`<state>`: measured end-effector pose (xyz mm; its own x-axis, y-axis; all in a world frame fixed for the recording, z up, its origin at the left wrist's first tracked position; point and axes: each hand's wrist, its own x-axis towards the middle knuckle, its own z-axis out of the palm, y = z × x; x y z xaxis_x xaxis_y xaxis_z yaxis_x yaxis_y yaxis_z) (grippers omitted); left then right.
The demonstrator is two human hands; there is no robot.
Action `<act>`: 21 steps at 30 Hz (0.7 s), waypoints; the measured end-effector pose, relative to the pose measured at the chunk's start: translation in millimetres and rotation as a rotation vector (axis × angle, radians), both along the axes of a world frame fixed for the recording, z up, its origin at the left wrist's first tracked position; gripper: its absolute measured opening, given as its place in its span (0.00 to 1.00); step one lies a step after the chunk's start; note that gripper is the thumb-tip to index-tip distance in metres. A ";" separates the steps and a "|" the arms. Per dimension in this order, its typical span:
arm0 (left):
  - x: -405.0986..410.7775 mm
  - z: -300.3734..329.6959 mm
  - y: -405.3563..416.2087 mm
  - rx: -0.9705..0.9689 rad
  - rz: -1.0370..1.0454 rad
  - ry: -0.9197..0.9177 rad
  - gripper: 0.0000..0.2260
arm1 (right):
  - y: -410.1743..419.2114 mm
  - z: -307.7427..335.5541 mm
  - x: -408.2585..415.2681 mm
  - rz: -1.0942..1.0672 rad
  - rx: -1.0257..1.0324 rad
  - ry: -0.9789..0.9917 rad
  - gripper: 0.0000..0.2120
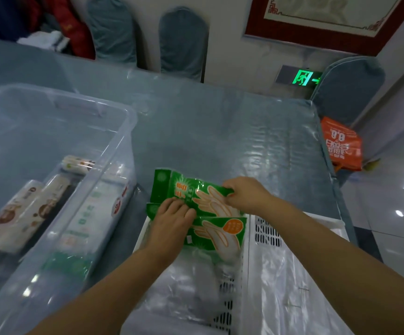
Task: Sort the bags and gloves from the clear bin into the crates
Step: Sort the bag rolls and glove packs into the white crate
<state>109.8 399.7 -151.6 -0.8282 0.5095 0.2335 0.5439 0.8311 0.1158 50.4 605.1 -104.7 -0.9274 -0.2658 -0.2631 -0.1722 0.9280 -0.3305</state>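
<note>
A green glove packet [184, 189] lies tilted over the far end of the left white crate [244, 274]. My right hand [244, 193] pinches its right edge. My left hand [172, 218] rests with fingers spread on its lower left part. Under it, a second green glove packet [222, 234] lies in the same crate, above clear plastic packs. On the left stands the clear bin [114, 180], holding rolls of bags [22, 213] and a white and green pack [92, 213].
A second white crate [290, 238], lined with clear plastic, adjoins the first on the right. The table [220, 131] has a shiny blue-grey cover. An orange bag [341, 143] sits on a chair past the table's right edge. Covered chairs stand behind.
</note>
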 end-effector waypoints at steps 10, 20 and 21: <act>-9.1 -9.9 -1.5 -0.023 0.005 0.000 0.17 | -15.3 -38.3 -10.0 0.337 0.439 0.081 0.11; -36.5 -26.0 -3.4 -0.158 0.039 -0.214 0.30 | 2.2 -38.3 -28.1 -0.037 0.141 0.285 0.11; -37.5 -27.0 -3.9 -0.175 0.037 -0.224 0.30 | 3.8 -40.6 -28.5 -0.027 0.171 0.245 0.10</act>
<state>72.3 395.8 -178.7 -0.8680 0.4944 -0.0463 0.4898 0.8678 0.0832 21.9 608.8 -145.3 -0.9751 -0.2109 -0.0692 -0.2016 0.9720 -0.1208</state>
